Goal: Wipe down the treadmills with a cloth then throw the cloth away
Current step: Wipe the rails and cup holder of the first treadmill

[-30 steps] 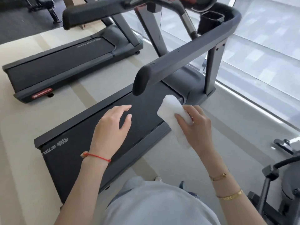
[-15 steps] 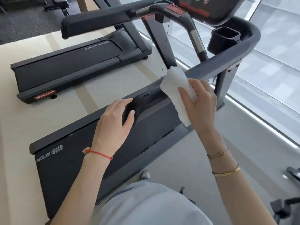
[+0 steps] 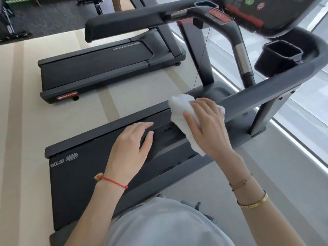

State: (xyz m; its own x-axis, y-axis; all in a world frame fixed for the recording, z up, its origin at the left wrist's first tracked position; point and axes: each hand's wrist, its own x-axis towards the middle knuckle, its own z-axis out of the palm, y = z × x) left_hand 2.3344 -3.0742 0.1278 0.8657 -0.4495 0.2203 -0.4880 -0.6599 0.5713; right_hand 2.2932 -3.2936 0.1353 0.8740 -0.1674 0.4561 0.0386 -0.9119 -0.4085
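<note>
Centre frame, the right hand (image 3: pixel 207 128) presses a white cloth (image 3: pixel 179 110) onto the near treadmill's handrail (image 3: pixel 262 93), gripping it to wipe. The left hand (image 3: pixel 131 150) rests on the rail's end, fingers relaxed, apparently for steadiness. Second treadmill (image 3: pixel 106 68) waits upper left.

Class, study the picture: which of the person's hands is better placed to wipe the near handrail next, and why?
Right. The right hand already presses the cloth on the handrail; the left hand holds nothing.

The right hand (image 3: pixel 207 126) lies on the cloth (image 3: pixel 179 110), on the near treadmill's handrail (image 3: pixel 266 93). The left hand (image 3: pixel 129 150) is just left of it. A second treadmill (image 3: pixel 99 68) stands behind, to the left.
</note>
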